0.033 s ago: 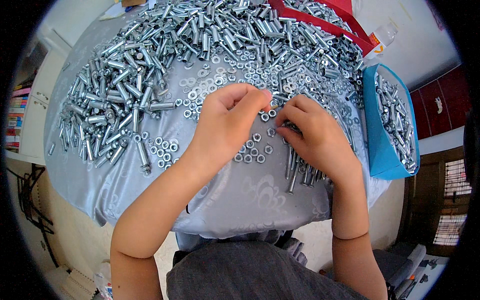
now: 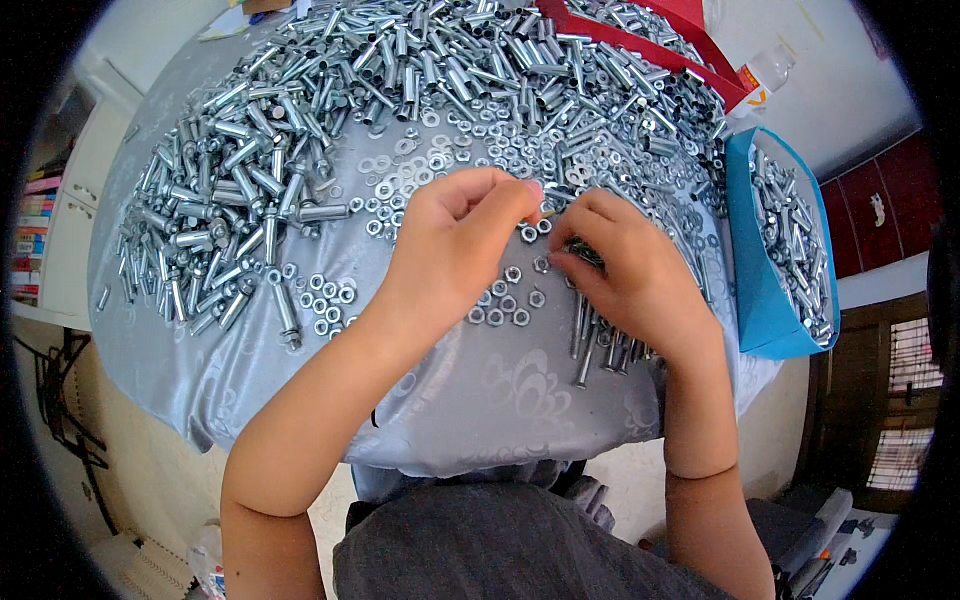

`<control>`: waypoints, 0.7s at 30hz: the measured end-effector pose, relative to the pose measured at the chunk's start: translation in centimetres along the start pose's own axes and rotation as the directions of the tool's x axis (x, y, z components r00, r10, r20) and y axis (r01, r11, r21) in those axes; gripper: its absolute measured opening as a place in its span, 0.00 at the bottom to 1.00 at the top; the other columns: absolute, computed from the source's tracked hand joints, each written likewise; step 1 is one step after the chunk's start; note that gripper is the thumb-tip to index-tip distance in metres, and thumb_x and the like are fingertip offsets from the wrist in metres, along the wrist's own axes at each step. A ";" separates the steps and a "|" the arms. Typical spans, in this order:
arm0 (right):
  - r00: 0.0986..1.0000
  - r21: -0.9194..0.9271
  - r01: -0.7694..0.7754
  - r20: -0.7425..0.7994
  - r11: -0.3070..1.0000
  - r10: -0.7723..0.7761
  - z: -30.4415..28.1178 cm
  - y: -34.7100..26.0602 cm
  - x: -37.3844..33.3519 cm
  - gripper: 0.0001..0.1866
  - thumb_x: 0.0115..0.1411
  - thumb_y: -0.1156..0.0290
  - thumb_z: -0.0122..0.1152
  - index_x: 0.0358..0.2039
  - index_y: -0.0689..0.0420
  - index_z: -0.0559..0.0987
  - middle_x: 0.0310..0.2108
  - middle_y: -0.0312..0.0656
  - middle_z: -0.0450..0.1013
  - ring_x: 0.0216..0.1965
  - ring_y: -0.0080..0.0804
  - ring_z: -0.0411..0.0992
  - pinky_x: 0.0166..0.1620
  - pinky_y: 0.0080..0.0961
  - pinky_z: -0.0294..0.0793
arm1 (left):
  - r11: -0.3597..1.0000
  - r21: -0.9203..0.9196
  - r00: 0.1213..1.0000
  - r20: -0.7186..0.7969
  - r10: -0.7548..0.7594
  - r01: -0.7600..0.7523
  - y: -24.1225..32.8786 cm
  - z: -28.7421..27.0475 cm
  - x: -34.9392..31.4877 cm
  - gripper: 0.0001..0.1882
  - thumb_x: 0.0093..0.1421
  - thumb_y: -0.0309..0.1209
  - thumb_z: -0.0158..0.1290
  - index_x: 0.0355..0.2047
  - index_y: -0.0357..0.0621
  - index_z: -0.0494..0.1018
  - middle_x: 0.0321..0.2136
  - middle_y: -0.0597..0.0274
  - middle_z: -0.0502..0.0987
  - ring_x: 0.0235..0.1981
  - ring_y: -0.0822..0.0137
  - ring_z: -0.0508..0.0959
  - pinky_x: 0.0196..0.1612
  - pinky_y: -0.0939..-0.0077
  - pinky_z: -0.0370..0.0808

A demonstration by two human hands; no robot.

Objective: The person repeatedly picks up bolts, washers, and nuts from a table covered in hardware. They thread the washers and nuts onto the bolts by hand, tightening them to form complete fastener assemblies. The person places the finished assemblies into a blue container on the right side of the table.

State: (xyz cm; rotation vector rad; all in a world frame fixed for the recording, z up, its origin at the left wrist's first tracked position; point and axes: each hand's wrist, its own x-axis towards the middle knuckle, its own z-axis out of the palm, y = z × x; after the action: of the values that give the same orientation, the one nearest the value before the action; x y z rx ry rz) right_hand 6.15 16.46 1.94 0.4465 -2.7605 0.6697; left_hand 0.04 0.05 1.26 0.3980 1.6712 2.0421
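Observation:
My left hand (image 2: 455, 235) is closed in a pinch over the middle of the table. Whatever lies between its thumb and forefinger is mostly hidden and too small to name. Close by on the right, my right hand (image 2: 630, 255) has bent fingers, with a gap between thumb and forefinger. A loose hex nut (image 2: 541, 264) lies beside its thumb tip. Under that hand several long bolts (image 2: 590, 350) stick out toward the table's front. A small group of hex nuts (image 2: 507, 303) lies between my hands, and more nuts (image 2: 330, 300) lie left of my left forearm.
Heaped metal sleeves (image 2: 410, 60) cover the far side of the table. Assembled sleeve bolts (image 2: 220, 210) lie at left, flat washers (image 2: 400, 172) beyond my hands. A blue box (image 2: 755, 300) of metal parts stands at right; behind are a red container (image 2: 715, 65) and a bottle (image 2: 768, 72).

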 end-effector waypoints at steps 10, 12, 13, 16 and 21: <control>0.928 0.855 -0.266 0.102 0.445 0.359 -0.5 -1.8 0.7 0.05 0.52 0.77 0.57 0.30 0.61 0.72 0.25 0.32 0.70 0.24 0.16 0.67 0.28 0.12 0.67 | 0.990 -0.034 0.982 0.134 -0.131 0.137 0.1 -0.4 -0.3 0.11 0.53 0.35 0.49 0.22 0.39 0.72 0.14 0.73 0.65 0.14 0.83 0.62 0.16 0.87 0.56; 0.923 0.854 -0.289 0.130 0.432 0.361 -0.7 -1.6 0.7 0.06 0.52 0.77 0.57 0.30 0.62 0.72 0.25 0.33 0.70 0.25 0.16 0.68 0.28 0.12 0.68 | 0.986 -0.075 0.978 0.156 -0.139 0.152 0.0 -0.4 -0.2 0.11 0.53 0.35 0.50 0.22 0.39 0.72 0.13 0.73 0.64 0.13 0.83 0.60 0.14 0.87 0.55; 0.921 0.854 -0.302 0.149 0.422 0.359 -0.6 -1.5 0.6 0.06 0.51 0.77 0.57 0.31 0.62 0.72 0.25 0.33 0.70 0.25 0.16 0.68 0.28 0.13 0.68 | 0.982 -0.095 0.976 0.161 -0.146 0.162 -0.1 -0.5 -0.2 0.11 0.52 0.35 0.50 0.22 0.40 0.72 0.12 0.73 0.63 0.12 0.83 0.60 0.14 0.87 0.55; 0.914 0.838 -0.320 0.151 0.441 0.376 -0.7 -1.5 0.7 0.07 0.51 0.77 0.58 0.31 0.62 0.72 0.26 0.34 0.71 0.25 0.15 0.68 0.28 0.13 0.68 | 0.995 -0.025 0.984 0.154 -0.094 0.099 0.0 -0.2 -0.2 0.11 0.53 0.35 0.47 0.22 0.39 0.68 0.11 0.75 0.56 0.10 0.83 0.52 0.13 0.86 0.48; 0.908 0.787 -0.307 0.075 0.535 0.412 -0.3 -1.5 0.6 0.06 0.50 0.77 0.59 0.30 0.62 0.74 0.25 0.35 0.72 0.24 0.15 0.67 0.27 0.12 0.67 | 0.990 -0.053 0.971 0.210 -0.113 0.127 0.0 -0.5 0.0 0.12 0.53 0.36 0.47 0.22 0.39 0.67 0.11 0.74 0.56 0.10 0.83 0.52 0.13 0.86 0.48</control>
State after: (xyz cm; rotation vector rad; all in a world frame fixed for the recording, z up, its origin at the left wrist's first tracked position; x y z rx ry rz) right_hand 6.23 15.17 3.00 -0.0519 -2.2869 1.9788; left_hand -0.22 -0.38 1.16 0.4578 1.4643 1.8927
